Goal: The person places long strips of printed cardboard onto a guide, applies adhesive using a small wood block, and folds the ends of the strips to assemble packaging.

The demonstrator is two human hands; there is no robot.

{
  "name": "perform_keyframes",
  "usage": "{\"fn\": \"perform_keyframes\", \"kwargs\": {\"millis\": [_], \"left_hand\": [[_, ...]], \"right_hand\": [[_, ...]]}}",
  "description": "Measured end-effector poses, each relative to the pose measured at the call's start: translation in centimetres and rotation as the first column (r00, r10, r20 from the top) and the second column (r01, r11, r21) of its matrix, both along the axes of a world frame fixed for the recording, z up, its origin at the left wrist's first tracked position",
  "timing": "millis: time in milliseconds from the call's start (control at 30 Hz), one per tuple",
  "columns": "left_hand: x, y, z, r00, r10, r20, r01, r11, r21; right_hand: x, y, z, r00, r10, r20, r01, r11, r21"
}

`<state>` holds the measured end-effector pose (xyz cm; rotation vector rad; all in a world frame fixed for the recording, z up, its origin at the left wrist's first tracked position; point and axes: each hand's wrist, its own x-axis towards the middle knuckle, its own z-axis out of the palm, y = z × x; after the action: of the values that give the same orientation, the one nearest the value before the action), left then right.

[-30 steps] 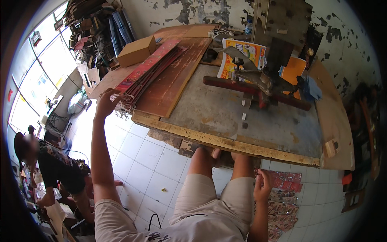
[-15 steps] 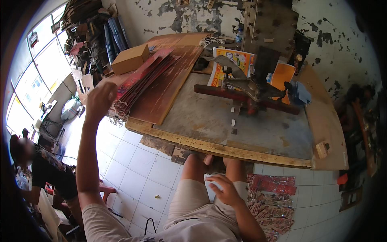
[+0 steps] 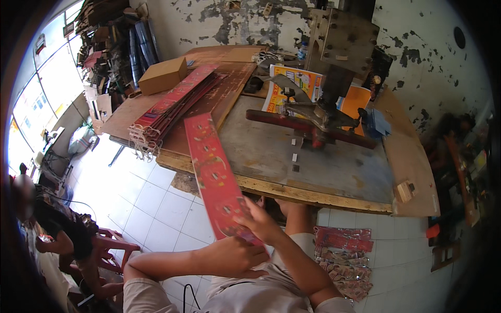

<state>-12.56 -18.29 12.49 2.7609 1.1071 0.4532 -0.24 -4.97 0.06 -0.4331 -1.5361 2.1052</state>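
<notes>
A long red printed strip (image 3: 213, 167) slants from the table's front edge down toward my lap. My right hand (image 3: 259, 221) grips its right edge near the lower end, fingers on the printed face. My left hand (image 3: 236, 256) is closed at the lower end; its fingertips are partly hidden. A stack of similar red strips (image 3: 175, 99) lies on brown boards at the table's left, white cords (image 3: 144, 143) hanging from its near end. On the grey metal table plate (image 3: 334, 177) stands a press machine (image 3: 318, 112) with a red crossbar.
A cardboard box (image 3: 163, 75) sits behind the stack. Printed paper sheets (image 3: 295, 81) lie behind the crossbar, and a small wooden block (image 3: 405, 191) is at the table's right. Red printed pieces (image 3: 344, 261) cover floor tiles at right. Another person (image 3: 65, 229) is by a red stool (image 3: 117, 248) at left.
My left hand has come from the stack down to my lap, bringing one red strip. My right hand has risen from my thigh and taken hold of the strip.
</notes>
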Motion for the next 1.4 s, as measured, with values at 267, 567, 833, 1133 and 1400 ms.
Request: {"fn": "perform_keyframes", "kwargs": {"millis": [267,567,833,1133,1400], "left_hand": [[-2.2,3.6,-0.3,0.84,0.088,0.535,-0.147,0.987,0.068],[-0.6,14.1,-4.8,0.783,0.22,0.582,-0.303,0.952,0.047],[1.2,20.9,-7.2,0.864,0.206,0.459,-0.294,0.947,0.128],[1.6,20.2,-7.5,0.901,0.287,0.326,-0.341,0.932,0.122],[1.9,20.5,-7.4,0.892,0.271,0.363,-0.336,0.933,0.127]], "right_hand": [[28.1,-5.1,5.3,0.922,-0.086,0.378,0.099,0.995,-0.016],[34.2,-13.4,7.9,0.794,-0.573,0.204,0.608,0.761,-0.227],[23.3,-8.4,5.7,0.814,-0.563,0.142,0.575,0.816,-0.063],[20.5,-9.0,4.8,0.838,-0.495,0.229,0.527,0.844,-0.104],[22.2,-6.1,6.7,0.554,-0.731,0.399,0.416,0.658,0.627]]}}
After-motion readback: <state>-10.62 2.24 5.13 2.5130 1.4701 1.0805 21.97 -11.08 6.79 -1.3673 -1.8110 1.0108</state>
